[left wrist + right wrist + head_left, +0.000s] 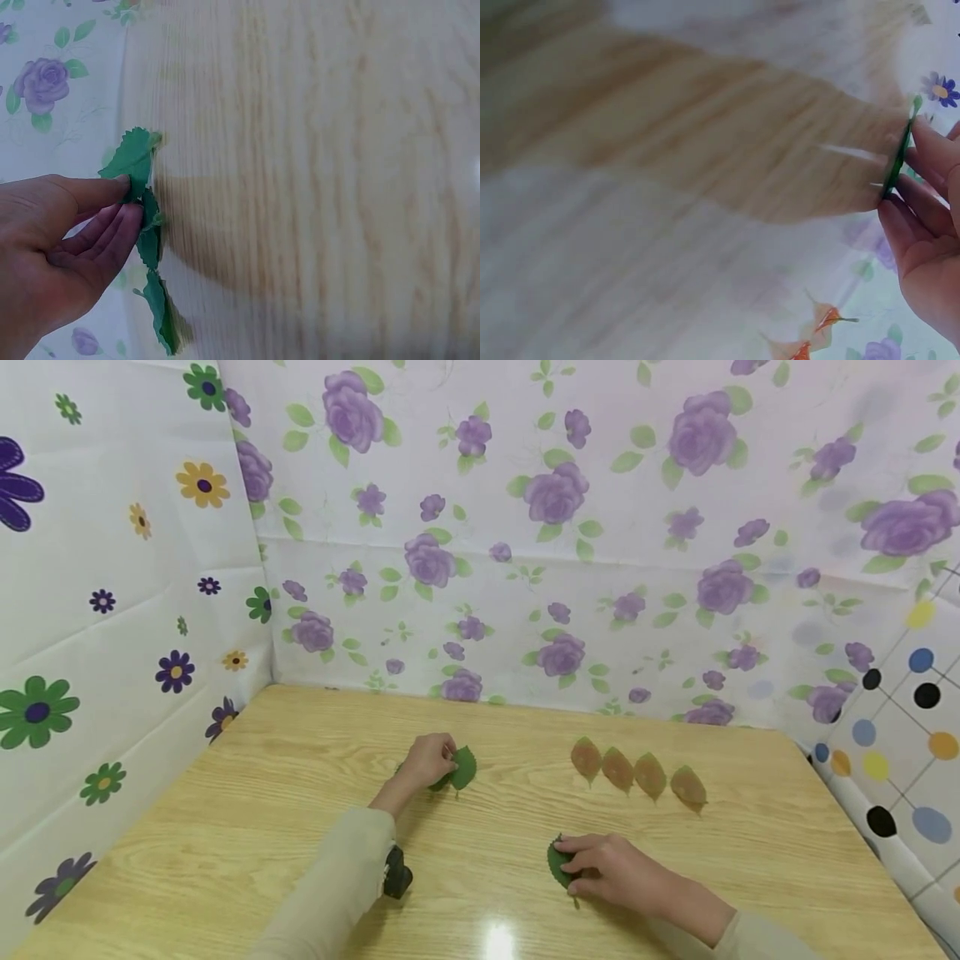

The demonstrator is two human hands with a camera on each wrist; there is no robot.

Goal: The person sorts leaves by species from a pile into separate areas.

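Note:
My left hand is at the back of the table, its thumb and fingers pinching a green leaf with a toothed edge. In the left wrist view, that leaf tilts up from the wood under the thumb. Another green leaf lies beside the fingers, and a further green leaf follows it in a row; the hand partly hides these in the head view. Nearer the front, my right hand holds a green leaf by its edges between thumb and fingers, seen edge-on in the right wrist view.
Several reddish-brown leaves lie in a row at the back right of the wooden table. Flower-printed cloth hangs behind the table, with patterned cloth on both sides. A black device sits on the left wrist.

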